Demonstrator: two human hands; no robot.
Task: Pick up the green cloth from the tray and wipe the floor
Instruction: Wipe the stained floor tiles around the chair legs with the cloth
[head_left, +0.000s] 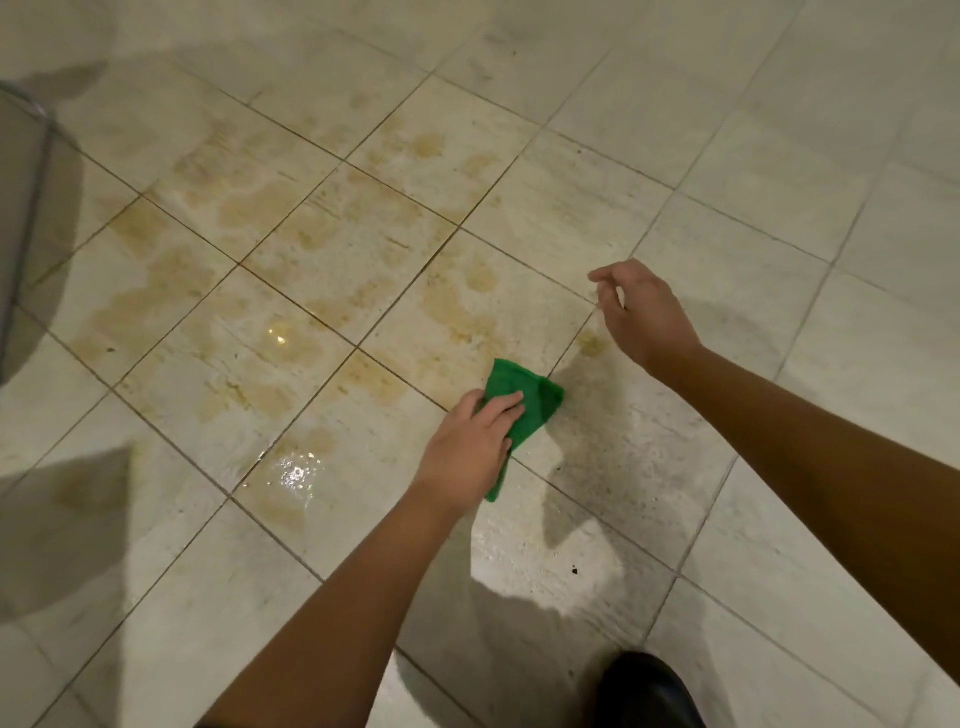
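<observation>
The green cloth (530, 402) lies folded on the pale tiled floor (727, 156), near a tile joint in the middle of the view. My left hand (467, 447) rests on top of it, fingers laid fairly straight across the fabric and pressing it down; part of the cloth is hidden under the palm. My right hand (641, 312) hovers above the floor to the upper right of the cloth, fingers loosely curled and holding nothing. Brownish stains (291, 208) spread over several tiles to the left and beyond the cloth.
A wet, shiny puddle (296, 473) sits left of my left hand. A grey metal object (21, 208) stands at the left edge. A dark shoe (649, 691) shows at the bottom right. Tiles to the right look unstained.
</observation>
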